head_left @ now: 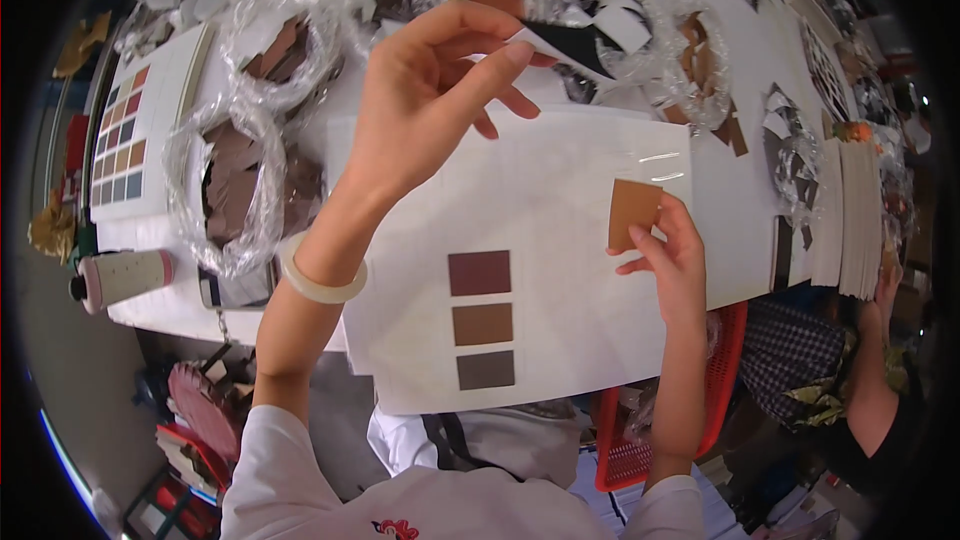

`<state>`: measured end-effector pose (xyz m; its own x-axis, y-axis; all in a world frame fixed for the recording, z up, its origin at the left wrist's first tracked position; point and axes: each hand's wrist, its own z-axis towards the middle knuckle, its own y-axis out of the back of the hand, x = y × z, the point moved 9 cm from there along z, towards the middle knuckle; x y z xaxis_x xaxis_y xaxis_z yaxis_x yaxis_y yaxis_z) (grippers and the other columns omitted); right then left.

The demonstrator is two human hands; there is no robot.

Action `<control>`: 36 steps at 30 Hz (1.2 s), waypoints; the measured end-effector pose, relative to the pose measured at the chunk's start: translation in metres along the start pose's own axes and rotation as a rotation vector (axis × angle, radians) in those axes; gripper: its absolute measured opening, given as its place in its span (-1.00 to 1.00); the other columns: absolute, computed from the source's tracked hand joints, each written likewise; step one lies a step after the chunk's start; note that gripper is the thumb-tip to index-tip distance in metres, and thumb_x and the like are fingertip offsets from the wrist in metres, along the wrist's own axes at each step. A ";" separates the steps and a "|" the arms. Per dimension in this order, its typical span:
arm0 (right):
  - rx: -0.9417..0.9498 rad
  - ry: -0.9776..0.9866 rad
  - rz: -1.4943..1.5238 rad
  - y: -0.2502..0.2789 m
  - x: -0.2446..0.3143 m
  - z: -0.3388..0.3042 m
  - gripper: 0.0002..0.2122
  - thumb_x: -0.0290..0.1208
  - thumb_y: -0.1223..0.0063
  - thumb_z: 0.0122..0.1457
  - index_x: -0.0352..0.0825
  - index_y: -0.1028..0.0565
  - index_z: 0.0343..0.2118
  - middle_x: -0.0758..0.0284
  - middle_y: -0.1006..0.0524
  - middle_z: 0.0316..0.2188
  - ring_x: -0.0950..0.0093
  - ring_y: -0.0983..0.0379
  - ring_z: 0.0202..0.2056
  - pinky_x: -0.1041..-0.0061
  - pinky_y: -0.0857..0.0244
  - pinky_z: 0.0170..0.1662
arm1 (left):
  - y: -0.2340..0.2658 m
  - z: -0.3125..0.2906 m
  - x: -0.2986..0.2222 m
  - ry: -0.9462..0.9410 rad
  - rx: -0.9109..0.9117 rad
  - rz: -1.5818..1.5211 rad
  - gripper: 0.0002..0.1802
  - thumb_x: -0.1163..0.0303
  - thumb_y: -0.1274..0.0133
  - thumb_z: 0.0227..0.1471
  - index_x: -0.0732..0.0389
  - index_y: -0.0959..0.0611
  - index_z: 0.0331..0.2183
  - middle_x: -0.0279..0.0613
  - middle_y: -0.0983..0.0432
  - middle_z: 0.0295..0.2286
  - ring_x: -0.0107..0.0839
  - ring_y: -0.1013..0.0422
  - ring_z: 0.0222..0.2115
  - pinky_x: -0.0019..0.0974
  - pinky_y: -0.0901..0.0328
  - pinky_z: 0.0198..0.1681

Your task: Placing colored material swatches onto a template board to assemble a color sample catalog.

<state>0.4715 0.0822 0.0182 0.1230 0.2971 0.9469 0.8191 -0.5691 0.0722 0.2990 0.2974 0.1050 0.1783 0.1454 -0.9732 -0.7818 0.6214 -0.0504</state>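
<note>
Raised over the far part of the table, my left hand [440, 75] pinches a black swatch [568, 44] with a pale underside between thumb and fingers. My right hand [673, 255] grips a tan swatch [633, 212] by its lower edge, above the right side of a large white sheet [570, 240]. Three swatches are in a column on that sheet: a maroon one [479, 273], a brown one [483, 324] and a dark grey one [485, 370]. A pale bangle circles my left wrist.
Clear plastic bags of swatches [225, 185] line the table's left and far sides. A colour-sample card [122, 140] lies far left, above a bottle [125, 278]. At right stand a stack of sheets [858, 210] and another person's arm [875, 380]. A red basket [725, 390] sits below the table edge.
</note>
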 end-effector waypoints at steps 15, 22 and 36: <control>-0.028 0.020 -0.066 -0.123 -0.047 -0.027 -0.85 -0.47 -0.12 0.23 -0.46 -0.56 -0.23 0.37 -0.56 -0.41 0.66 -0.42 -0.48 0.67 -0.33 -0.41 | 0.111 -0.237 0.051 0.339 -0.364 -0.309 -0.81 0.53 -0.15 0.07 0.47 -0.56 -0.29 -0.08 -0.49 -0.42 -0.34 -0.53 -0.50 -0.37 -0.50 -0.43; -0.127 0.145 -0.235 -0.130 -0.045 -0.014 -0.86 -0.49 -0.12 0.22 -0.47 -0.53 -0.26 0.36 -0.54 -0.51 0.65 -0.42 -0.56 0.68 -0.32 -0.52 | 0.092 -0.234 0.063 0.504 -0.248 -0.264 -0.82 0.48 0.02 0.23 0.42 -0.52 -0.21 -0.08 -0.50 -0.36 -0.41 -0.54 -0.48 -0.45 -0.42 -0.45; -0.171 0.089 -0.229 -0.131 -0.051 -0.010 -0.87 -0.56 -0.08 0.22 -0.52 -0.49 -0.23 0.30 -0.54 -0.53 0.61 -0.47 -0.64 0.67 -0.34 -0.60 | 0.061 -0.173 0.060 0.443 0.071 0.266 -0.77 0.56 -0.05 0.11 0.26 -0.55 -0.14 -0.12 -0.62 -0.34 -0.39 -0.47 -0.62 -0.40 -0.33 -0.56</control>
<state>0.3518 0.1339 -0.0365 -0.1098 0.3682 0.9232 0.7129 -0.6181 0.3313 0.1584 0.2105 0.0052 -0.3024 -0.0247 -0.9529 -0.7209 0.6600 0.2116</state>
